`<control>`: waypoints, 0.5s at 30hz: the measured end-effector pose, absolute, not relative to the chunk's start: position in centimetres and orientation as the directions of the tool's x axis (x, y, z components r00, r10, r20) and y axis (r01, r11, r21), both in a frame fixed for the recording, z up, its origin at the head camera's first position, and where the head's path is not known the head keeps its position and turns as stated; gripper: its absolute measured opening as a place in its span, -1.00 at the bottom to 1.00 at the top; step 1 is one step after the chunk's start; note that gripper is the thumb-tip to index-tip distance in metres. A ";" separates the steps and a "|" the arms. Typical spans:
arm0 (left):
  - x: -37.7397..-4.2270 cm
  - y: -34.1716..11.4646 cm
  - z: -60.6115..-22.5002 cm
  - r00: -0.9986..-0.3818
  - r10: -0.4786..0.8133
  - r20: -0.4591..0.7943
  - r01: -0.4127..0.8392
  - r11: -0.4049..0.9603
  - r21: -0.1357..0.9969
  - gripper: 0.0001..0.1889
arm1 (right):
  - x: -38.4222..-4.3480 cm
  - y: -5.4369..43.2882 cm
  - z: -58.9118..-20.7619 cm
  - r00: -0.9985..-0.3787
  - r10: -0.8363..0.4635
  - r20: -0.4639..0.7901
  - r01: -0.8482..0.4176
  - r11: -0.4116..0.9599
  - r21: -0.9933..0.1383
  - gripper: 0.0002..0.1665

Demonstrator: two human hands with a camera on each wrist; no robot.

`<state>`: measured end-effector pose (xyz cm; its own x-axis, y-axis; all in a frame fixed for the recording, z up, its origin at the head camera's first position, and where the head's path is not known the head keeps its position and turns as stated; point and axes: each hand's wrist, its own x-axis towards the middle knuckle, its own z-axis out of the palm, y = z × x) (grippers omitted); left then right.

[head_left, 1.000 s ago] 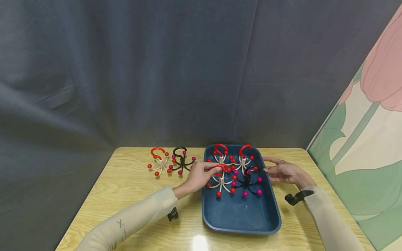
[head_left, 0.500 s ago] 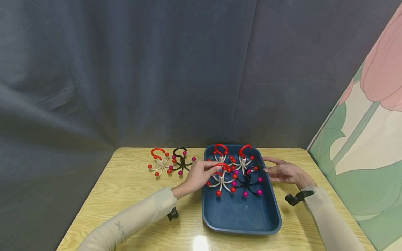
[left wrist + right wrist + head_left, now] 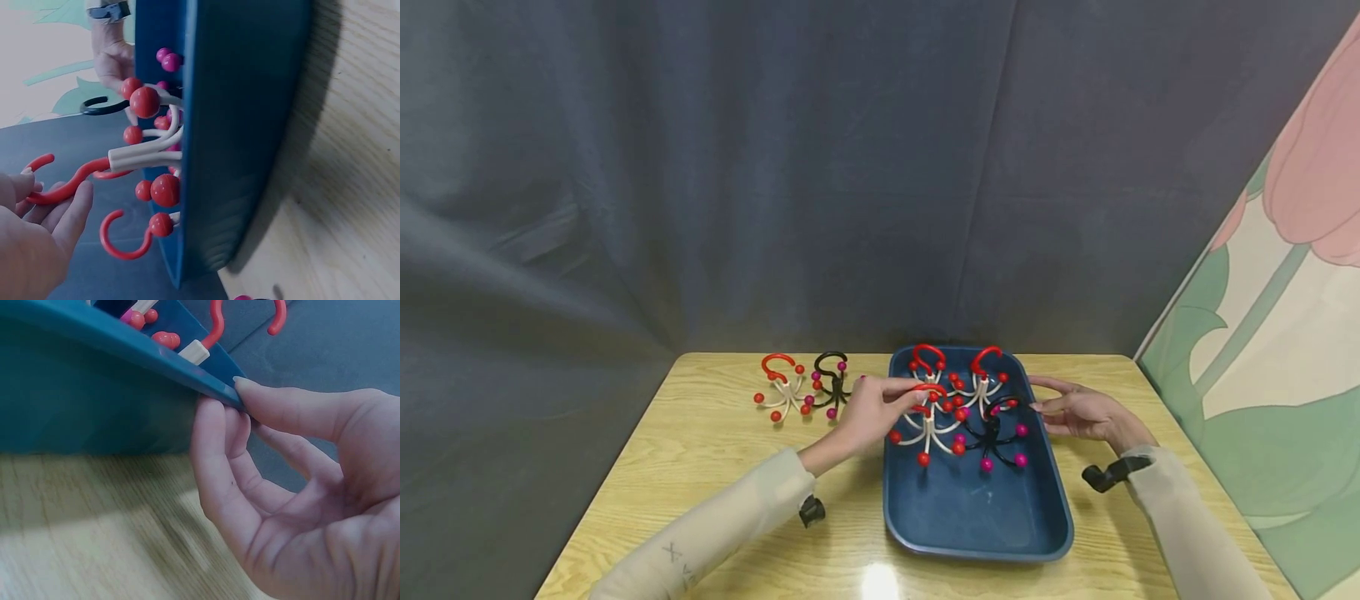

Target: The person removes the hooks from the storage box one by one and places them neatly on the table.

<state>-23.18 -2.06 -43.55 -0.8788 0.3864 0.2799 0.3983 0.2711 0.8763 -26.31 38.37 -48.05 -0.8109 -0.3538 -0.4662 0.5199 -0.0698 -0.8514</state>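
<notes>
My left hand [image 3: 872, 415] pinches the red hook of a white multi-arm hook hanger [image 3: 928, 427] with red ball tips. The hanger stands at the left of a blue tray [image 3: 977, 517], and the left wrist view shows thumb and fingers about its red hook [image 3: 75, 182]. On the tray's right side, my right hand [image 3: 1084, 415] grips the rim, thumb above and fingertips against the outer wall [image 3: 100, 406]. Inside the tray, two more white hangers [image 3: 981, 387] stand at the back. A black hanger [image 3: 991, 433] with pink balls is beside the held one.
Left of the tray on the wooden table [image 3: 700, 467] stand another white-and-red hanger [image 3: 786, 392] and a black one [image 3: 835, 387], partly behind my left hand. A dark curtain [image 3: 820, 183] hangs along the back. A flower-patterned cloth [image 3: 1262, 400] borders the right side.
My left hand and the pinched white hanger have shifted slightly up in the head view. The right hand keeps its place on the tray rim.
</notes>
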 end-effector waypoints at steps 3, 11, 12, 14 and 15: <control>-23.2 -2.4 -43.0 -0.879 0.393 0.270 0.376 0.224 0.899 -0.69 | -26.3 38.4 -48.1 -0.812 -0.355 -0.462 0.515 -0.066 -0.855 -0.38; -23.2 -4.2 -41.6 -0.891 0.387 0.239 0.324 0.173 0.930 -0.63 | -26.3 38.3 -48.1 -0.815 -0.343 -0.467 0.514 -0.056 -0.856 -0.40; -23.2 -4.5 -41.4 -0.893 0.385 0.232 0.318 0.176 0.932 -0.63 | -26.3 38.3 -48.1 -0.816 -0.339 -0.469 0.514 -0.052 -0.856 -0.41; -23.1 -4.9 -41.0 -0.899 0.378 0.221 0.310 0.194 0.931 -0.62 | -26.3 38.2 -48.1 -0.816 -0.343 -0.466 0.510 -0.045 -0.859 -0.41; -23.1 -5.2 -40.8 -0.902 0.375 0.216 0.308 0.204 0.929 -0.62 | -26.3 38.2 -48.1 -0.816 -0.338 -0.469 0.512 -0.044 -0.858 -0.41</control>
<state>-23.09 -5.16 -40.80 -0.9015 0.3751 0.2159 0.3076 0.2043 0.9293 -26.30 38.17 -48.13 -0.8157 -0.3381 -0.4695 0.5119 -0.0437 -0.8579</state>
